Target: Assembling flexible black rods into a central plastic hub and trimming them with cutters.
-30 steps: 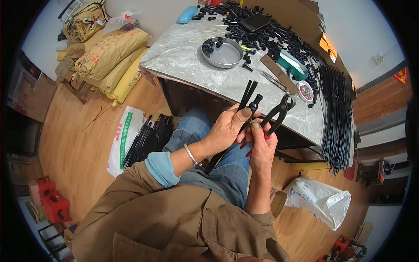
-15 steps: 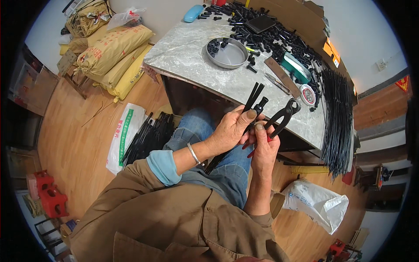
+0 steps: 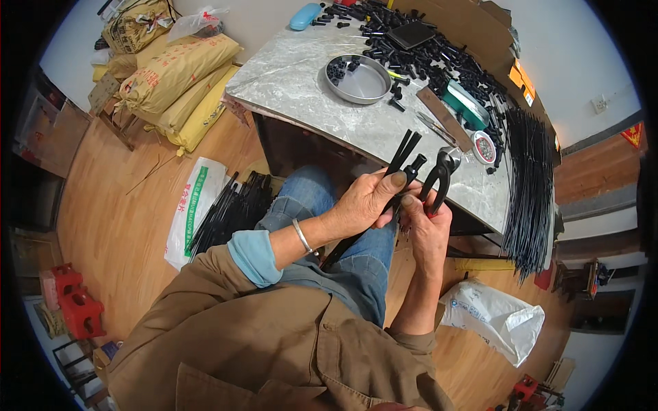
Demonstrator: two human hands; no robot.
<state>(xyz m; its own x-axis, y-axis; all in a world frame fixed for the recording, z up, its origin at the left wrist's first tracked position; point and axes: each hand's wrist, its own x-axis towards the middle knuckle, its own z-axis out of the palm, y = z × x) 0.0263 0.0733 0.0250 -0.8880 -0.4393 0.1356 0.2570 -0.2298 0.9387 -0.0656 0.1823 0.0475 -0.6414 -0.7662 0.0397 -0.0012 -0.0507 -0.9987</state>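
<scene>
Left hand (image 3: 370, 198) gripping a few thin black rods (image 3: 407, 147) plus a black tubular fitting (image 3: 416, 164), thumb pressed on them; rods and fitting poke up out of the fist, fitting on the right of the rods. Right hand (image 3: 426, 226) just beside it, fingers closed round pliers (image 3: 443, 172) with dark head and red grips, head pointing up in front of the desk (image 3: 274, 77); jaw gap too unclear to call. All this sits above the lap, near the desk's front edge. On the desk: round metal dish (image 3: 370, 86) with small black pieces at its left side, big heap of black fittings (image 3: 456, 58) behind, brown bar (image 3: 442, 118), white tub (image 3: 484, 162) of small bits, long bundle of black strands (image 3: 528, 198) hanging over the right edge. Floor: dark rod pile (image 3: 236, 209) by a white sack (image 3: 195, 212) left, crumpled white bag (image 3: 493, 318) right.
</scene>
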